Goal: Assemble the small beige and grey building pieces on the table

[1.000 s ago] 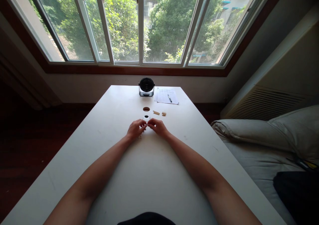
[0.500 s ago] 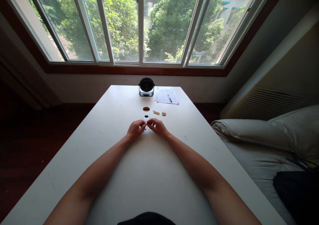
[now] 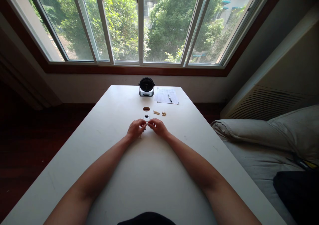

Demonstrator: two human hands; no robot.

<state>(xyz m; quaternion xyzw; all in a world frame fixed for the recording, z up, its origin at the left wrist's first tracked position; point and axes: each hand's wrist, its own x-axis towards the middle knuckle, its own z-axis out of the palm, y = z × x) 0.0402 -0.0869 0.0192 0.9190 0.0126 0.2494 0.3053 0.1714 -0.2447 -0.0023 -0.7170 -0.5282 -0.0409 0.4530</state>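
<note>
Fingertips almost touching, my left hand [image 3: 135, 128] and my right hand [image 3: 157, 126] meet over the middle of the white table [image 3: 147, 171]. Both are closed in a pinch. Whatever sits between the fingers is too small to name. Just beyond the fingertips lies a round clear dish [image 3: 146, 117] with a dark spot in its middle. A few tiny pieces show beside and under my left hand, partly hidden by it. Farther off to the right are two small tan blocks, a longer strip [image 3: 156, 112] and a shorter piece [image 3: 163, 113].
A round hole [image 3: 146, 109] opens in the tabletop beyond the dish. At the far edge stands a black round fan-like device [image 3: 146, 85] on a stand. Right of it lie papers [image 3: 164, 95] with a pen [image 3: 169, 98]. A padded seat [image 3: 249, 145] borders the table's right side.
My fingertips have shifted very slightly while staying pinched together. Everything else on the table is where it was.
</note>
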